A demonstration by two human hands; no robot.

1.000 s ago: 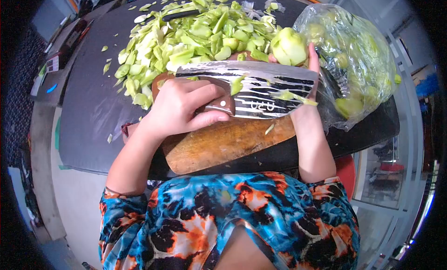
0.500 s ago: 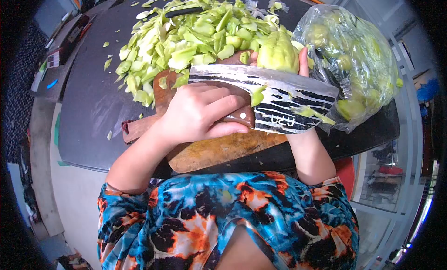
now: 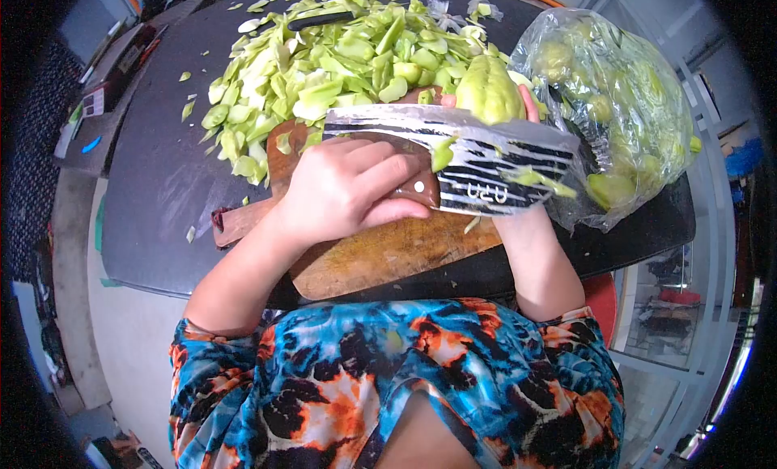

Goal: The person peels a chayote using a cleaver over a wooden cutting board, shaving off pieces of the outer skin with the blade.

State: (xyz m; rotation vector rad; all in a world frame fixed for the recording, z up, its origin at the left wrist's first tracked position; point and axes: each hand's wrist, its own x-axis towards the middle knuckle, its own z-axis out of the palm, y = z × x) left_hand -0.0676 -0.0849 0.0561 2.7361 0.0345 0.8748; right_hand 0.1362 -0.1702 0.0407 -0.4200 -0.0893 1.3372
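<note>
Left hand (image 3: 348, 186) fingers were wrapped firmly around the handle of a cleaver, thumb lying along the near side, while the right hand (image 3: 529, 105) gripped a green vegetable beyond the blade, fingertips showing at either side of it and the palm hidden.

Under everything spread a dark table (image 3: 154, 226). To the right on it sat a clear plastic bag (image 3: 647, 129) with more of the green vegetables inside. Beyond the hands lay a broad heap of pale green slices (image 3: 340, 72), and nearer the body a worn wooden board (image 3: 380, 267), partly beneath the left hand and the blade. The cleaver (image 3: 486, 174) was held above this board, its wide face toward the camera and scraps clinging to it. Just past its far edge, overlapped by it, was the vegetable (image 3: 490, 89); whether steel met flesh there could not be told. Smallest were the loose slivers (image 3: 188, 110) left of the heap.

Paring or slicing the held vegetable seemed to be the step in hand. A next stroke would call for a steady right grip, a shallow blade angle and fingertips kept clear of the edge.
</note>
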